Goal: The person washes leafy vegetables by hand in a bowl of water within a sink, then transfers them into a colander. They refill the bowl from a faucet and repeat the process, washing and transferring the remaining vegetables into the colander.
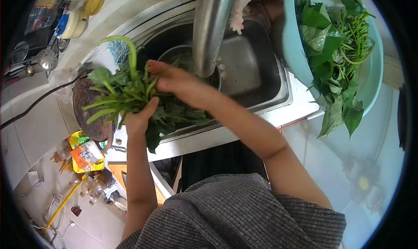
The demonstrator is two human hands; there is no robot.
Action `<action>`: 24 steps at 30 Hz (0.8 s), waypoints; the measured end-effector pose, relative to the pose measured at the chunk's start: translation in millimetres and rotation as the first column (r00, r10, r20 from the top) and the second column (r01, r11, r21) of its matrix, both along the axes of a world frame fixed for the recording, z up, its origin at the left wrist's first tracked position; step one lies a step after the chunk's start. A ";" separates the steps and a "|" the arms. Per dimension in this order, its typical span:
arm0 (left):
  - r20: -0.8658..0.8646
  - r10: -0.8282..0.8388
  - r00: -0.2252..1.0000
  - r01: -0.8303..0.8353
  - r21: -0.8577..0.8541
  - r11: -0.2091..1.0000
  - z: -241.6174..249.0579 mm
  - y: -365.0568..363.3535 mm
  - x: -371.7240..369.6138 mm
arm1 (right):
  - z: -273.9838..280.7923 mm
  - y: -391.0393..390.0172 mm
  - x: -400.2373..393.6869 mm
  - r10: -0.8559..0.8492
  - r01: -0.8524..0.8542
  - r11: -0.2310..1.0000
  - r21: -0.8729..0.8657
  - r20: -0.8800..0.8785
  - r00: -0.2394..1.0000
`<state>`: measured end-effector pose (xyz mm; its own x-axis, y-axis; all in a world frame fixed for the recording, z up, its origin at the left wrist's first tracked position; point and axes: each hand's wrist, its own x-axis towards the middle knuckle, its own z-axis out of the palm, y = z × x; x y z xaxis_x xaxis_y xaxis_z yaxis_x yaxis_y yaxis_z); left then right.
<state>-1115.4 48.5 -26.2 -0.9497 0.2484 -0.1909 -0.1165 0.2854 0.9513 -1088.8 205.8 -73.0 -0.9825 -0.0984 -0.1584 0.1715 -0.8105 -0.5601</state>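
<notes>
One leafy bunch [129, 91] is clamped by the left hand [138, 119], the right hand [175, 82] unclear; if loosened, it could be scattered.

Smooth stems [133, 61], shiny metal sink [244, 57], plastic basket [291, 35], ribbed cloth shirt [235, 205]

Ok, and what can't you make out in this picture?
All in the head view:
Left hand: most fingers hidden behind the bunch of greens.
Right hand: blurred, so its exact grip is unclear.
Bowl in the sink: contents mostly covered by the bunch of greens, the right hand and the tap.
Basket: cut off by the top edge.
Yellow packet: small print too tiny to read.
</notes>
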 end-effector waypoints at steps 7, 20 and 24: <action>-0.145 0.013 0.989 0.018 0.208 0.978 53.4 -14.0 -8.0 | -176.5 70.4 1.3 0.200 -0.275 0.181 0.944 0.239 0.950; -0.110 -0.027 0.994 0.075 0.460 0.885 107.6 -50.4 -50.5 | -211.8 -3.5 31.8 0.531 -0.584 -0.472 0.660 0.742 0.409; -0.107 0.031 0.994 0.021 0.460 0.888 118.3 -46.6 -47.0 | -183.3 21.8 23.6 0.541 -0.639 -0.263 0.723 0.659 0.522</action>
<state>-1162.5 1.9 92.1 -0.9593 0.2783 0.0474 -0.0057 -0.1871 0.9823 -1065.2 227.6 -256.3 -0.5394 -0.3796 -0.7516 0.2917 0.7531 -0.5897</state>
